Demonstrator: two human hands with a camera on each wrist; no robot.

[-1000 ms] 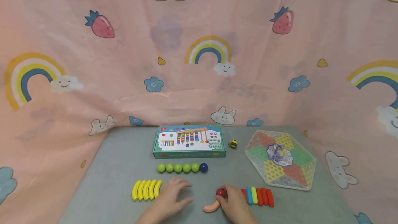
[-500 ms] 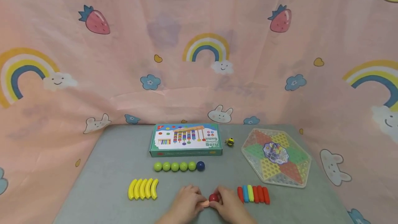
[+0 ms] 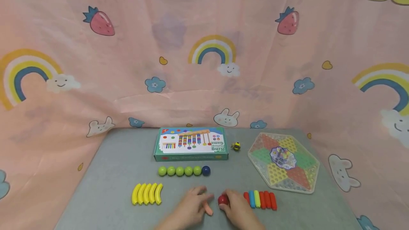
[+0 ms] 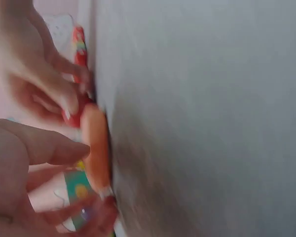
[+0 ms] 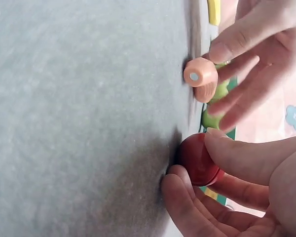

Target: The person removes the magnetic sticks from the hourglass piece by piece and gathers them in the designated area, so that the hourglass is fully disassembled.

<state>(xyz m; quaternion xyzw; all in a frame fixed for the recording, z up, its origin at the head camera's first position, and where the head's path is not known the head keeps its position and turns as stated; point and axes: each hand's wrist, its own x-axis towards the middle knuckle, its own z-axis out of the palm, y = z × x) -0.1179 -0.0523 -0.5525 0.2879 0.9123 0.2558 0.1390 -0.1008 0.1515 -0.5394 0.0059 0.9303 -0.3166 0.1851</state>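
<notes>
My right hand grips a small red ball between thumb and fingers, low over the grey table. Left of it, a curved peach-coloured piece like a toy sausage lies beside my left hand. In the right wrist view the piece has a pale dot on its end, and the left thumb is right at it while the other fingers spread behind. From the left wrist view, which is blurred, the piece lies between the thumb tip and the lower fingers. A narrow gap separates it from the ball.
Yellow toy bananas lie in a row at left, short coloured sticks at right. Further back are green balls with a dark blue ball, a game box, a toy bee and a hexagonal game board.
My left hand came rightward and took the peach piece against the ball. Since then its fingers have spread, the piece has turned, and the right hand has drawn the ball slightly rightward.
</notes>
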